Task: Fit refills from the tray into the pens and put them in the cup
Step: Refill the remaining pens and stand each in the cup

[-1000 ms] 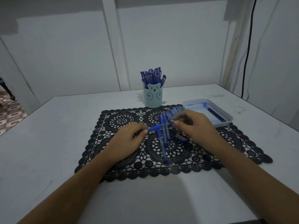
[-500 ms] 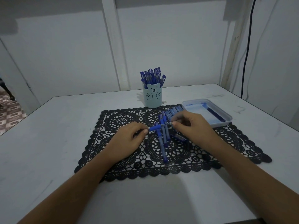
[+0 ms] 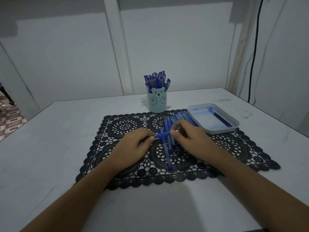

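While the pen (image 3: 163, 135) lies crosswise above the loose pens (image 3: 168, 153) on the mat (image 3: 117, 128), the left hand (image 3: 133, 146) pinches one end and the right hand (image 3: 189, 139) pinches the other. The cup (image 3: 157, 104), packed with pens, stands behind; the tray (image 3: 220, 130) of refills (image 3: 222, 120) sits at the mat's far right corner.

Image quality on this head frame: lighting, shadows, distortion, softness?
Head view: dim, bluish light, no glare; a broad soft shadow lies on the white table nearest the camera. Head view: wide-angle distortion slants lines of the white wall near the edges. Head view: the short blue plastic pen piece pinched between left hand and right hand is too soft for detail.
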`<act>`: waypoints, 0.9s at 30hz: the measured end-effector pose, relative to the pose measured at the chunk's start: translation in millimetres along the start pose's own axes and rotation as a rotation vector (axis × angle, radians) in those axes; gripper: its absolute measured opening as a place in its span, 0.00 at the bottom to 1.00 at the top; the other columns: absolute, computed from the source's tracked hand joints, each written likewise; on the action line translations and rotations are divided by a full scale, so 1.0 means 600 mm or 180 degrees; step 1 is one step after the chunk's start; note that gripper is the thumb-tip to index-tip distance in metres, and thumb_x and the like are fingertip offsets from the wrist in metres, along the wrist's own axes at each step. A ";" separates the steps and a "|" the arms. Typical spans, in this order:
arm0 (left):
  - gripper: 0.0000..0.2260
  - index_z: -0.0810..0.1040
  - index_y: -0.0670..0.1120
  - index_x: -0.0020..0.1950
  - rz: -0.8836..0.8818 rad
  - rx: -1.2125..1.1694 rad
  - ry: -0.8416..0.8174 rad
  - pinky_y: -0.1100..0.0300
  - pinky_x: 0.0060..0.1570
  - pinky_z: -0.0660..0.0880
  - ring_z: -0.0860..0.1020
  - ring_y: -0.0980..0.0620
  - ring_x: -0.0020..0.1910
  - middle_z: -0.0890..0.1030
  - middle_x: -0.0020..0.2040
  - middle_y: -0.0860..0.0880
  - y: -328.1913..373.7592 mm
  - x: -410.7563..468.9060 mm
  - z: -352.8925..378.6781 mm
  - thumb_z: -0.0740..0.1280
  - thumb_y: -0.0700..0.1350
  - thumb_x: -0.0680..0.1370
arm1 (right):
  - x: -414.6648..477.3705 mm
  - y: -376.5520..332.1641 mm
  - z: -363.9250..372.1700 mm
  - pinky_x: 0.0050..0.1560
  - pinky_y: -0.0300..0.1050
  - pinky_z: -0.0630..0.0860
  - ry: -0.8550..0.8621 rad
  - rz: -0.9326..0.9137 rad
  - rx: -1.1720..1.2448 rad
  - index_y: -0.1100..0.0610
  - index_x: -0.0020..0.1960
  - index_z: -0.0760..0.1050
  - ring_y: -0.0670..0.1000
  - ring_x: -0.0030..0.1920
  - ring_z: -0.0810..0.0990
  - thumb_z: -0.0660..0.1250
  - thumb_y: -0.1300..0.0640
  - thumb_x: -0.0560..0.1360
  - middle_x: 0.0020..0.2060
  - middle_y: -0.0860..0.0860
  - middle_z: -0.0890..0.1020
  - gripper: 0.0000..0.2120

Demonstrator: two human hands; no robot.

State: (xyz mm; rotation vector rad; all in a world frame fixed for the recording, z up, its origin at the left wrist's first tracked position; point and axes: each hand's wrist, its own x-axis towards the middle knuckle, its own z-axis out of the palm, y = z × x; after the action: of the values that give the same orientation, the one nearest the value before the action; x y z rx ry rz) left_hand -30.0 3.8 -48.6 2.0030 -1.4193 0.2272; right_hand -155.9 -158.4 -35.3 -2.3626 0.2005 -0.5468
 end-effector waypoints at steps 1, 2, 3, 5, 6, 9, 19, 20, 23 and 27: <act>0.12 0.79 0.46 0.51 0.0002 0.0009 -0.0005 0.70 0.39 0.68 0.73 0.58 0.42 0.76 0.40 0.57 -0.001 0.000 0.000 0.59 0.49 0.76 | 0.001 0.002 -0.001 0.36 0.37 0.70 -0.0046 -0.0025 -0.0034 0.51 0.46 0.71 0.47 0.35 0.74 0.58 0.50 0.78 0.35 0.49 0.77 0.06; 0.12 0.79 0.46 0.51 0.0012 0.0004 -0.0022 0.71 0.39 0.68 0.73 0.59 0.42 0.76 0.40 0.58 -0.002 -0.001 0.000 0.59 0.49 0.76 | 0.001 0.004 0.000 0.34 0.36 0.69 -0.0073 -0.0040 -0.0078 0.51 0.44 0.71 0.46 0.34 0.73 0.59 0.50 0.78 0.34 0.49 0.77 0.07; 0.11 0.79 0.47 0.51 0.0028 -0.0011 -0.0049 0.72 0.39 0.67 0.73 0.60 0.41 0.76 0.40 0.59 -0.001 -0.002 0.000 0.59 0.49 0.76 | 0.001 0.005 0.000 0.33 0.36 0.68 -0.0077 -0.0044 -0.0102 0.51 0.40 0.71 0.44 0.31 0.72 0.57 0.50 0.78 0.32 0.47 0.75 0.11; 0.11 0.79 0.47 0.51 0.0063 -0.0017 -0.0094 0.73 0.39 0.66 0.73 0.61 0.41 0.76 0.40 0.58 0.000 -0.003 0.002 0.60 0.49 0.76 | 0.000 0.006 0.002 0.34 0.37 0.66 -0.0046 -0.0022 -0.0071 0.50 0.35 0.69 0.42 0.29 0.69 0.53 0.47 0.79 0.28 0.45 0.72 0.16; 0.11 0.79 0.47 0.51 0.0076 -0.0009 -0.0096 0.73 0.40 0.66 0.73 0.60 0.42 0.76 0.40 0.58 0.001 -0.002 0.003 0.60 0.49 0.76 | -0.001 0.006 0.001 0.35 0.39 0.67 -0.0040 -0.0026 -0.0071 0.50 0.36 0.69 0.42 0.29 0.70 0.52 0.47 0.79 0.28 0.45 0.73 0.16; 0.12 0.79 0.46 0.51 0.0063 0.0004 -0.0085 0.74 0.40 0.66 0.73 0.61 0.42 0.76 0.40 0.58 0.000 -0.002 0.002 0.59 0.49 0.76 | 0.000 0.006 -0.001 0.36 0.39 0.68 -0.0143 -0.0088 -0.0106 0.50 0.44 0.68 0.46 0.33 0.72 0.57 0.49 0.78 0.35 0.49 0.76 0.06; 0.14 0.79 0.47 0.50 0.0132 -0.0016 -0.0102 0.71 0.39 0.68 0.73 0.60 0.40 0.77 0.40 0.56 -0.003 -0.003 0.003 0.58 0.54 0.76 | 0.001 0.003 0.000 0.35 0.39 0.69 -0.0298 -0.0100 -0.0282 0.48 0.40 0.65 0.46 0.32 0.71 0.55 0.51 0.79 0.33 0.50 0.76 0.09; 0.15 0.78 0.49 0.50 0.0148 0.0023 -0.0114 0.69 0.38 0.69 0.73 0.59 0.40 0.77 0.40 0.56 -0.003 -0.004 0.003 0.56 0.55 0.75 | 0.001 0.002 0.000 0.33 0.36 0.67 -0.0303 -0.0125 -0.0426 0.49 0.38 0.64 0.45 0.31 0.70 0.54 0.52 0.80 0.31 0.48 0.74 0.12; 0.16 0.77 0.51 0.51 0.0196 0.0145 -0.0101 0.70 0.39 0.68 0.73 0.61 0.41 0.75 0.42 0.59 -0.001 -0.003 0.005 0.55 0.57 0.75 | 0.001 0.000 0.000 0.33 0.35 0.64 -0.0264 -0.0095 -0.0609 0.49 0.33 0.63 0.43 0.29 0.68 0.51 0.50 0.80 0.28 0.45 0.70 0.18; 0.14 0.77 0.49 0.51 0.0160 0.0051 -0.0093 0.71 0.39 0.68 0.73 0.60 0.41 0.75 0.41 0.58 0.001 0.000 0.004 0.57 0.55 0.75 | -0.002 0.003 -0.001 0.38 0.44 0.69 0.0024 0.0086 -0.0038 0.53 0.34 0.67 0.45 0.30 0.69 0.51 0.43 0.78 0.27 0.46 0.71 0.20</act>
State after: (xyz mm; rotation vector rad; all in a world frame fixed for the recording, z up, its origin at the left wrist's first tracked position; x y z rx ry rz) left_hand -31.3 2.1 -50.1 1.9925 -1.4919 0.2327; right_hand -157.0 -159.6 -36.4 -2.3662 0.2393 -0.5431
